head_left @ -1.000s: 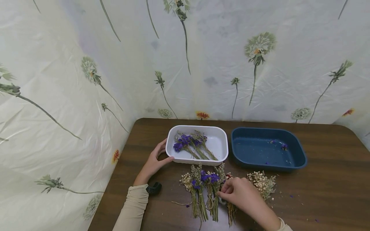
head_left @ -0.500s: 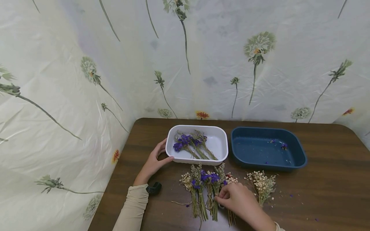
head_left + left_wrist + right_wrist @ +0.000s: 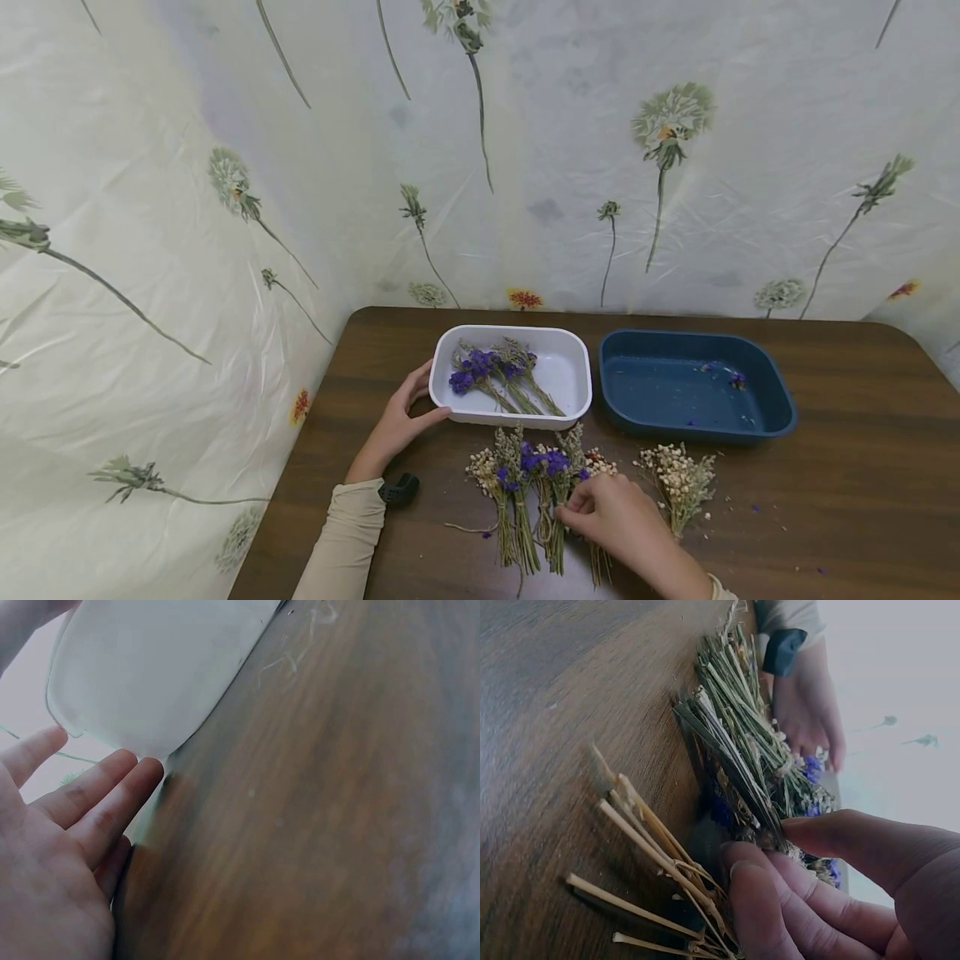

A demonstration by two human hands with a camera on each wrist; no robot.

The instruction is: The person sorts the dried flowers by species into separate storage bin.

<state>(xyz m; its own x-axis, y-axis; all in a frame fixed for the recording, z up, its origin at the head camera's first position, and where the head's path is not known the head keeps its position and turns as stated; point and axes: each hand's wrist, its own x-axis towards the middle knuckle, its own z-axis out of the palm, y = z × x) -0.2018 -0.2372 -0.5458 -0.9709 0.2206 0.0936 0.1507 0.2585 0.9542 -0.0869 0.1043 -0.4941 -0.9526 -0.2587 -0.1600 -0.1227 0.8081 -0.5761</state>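
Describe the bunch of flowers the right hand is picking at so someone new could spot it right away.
On the brown table, look just in front of the white tray, where dried bunches lie side by side. The right hand pinches the green-stemmed bunch with purple blooms; unlike the cream-white sprig lying apart to its right, it has vivid purple heads.

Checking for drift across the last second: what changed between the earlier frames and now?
The right hand slid left, off the white sprig bundle, which now lies uncovered, and closed its grip on the stems of the purple flower bunch. The left hand stayed on the white tray; the blue tray and the flowers in the white tray did not move.
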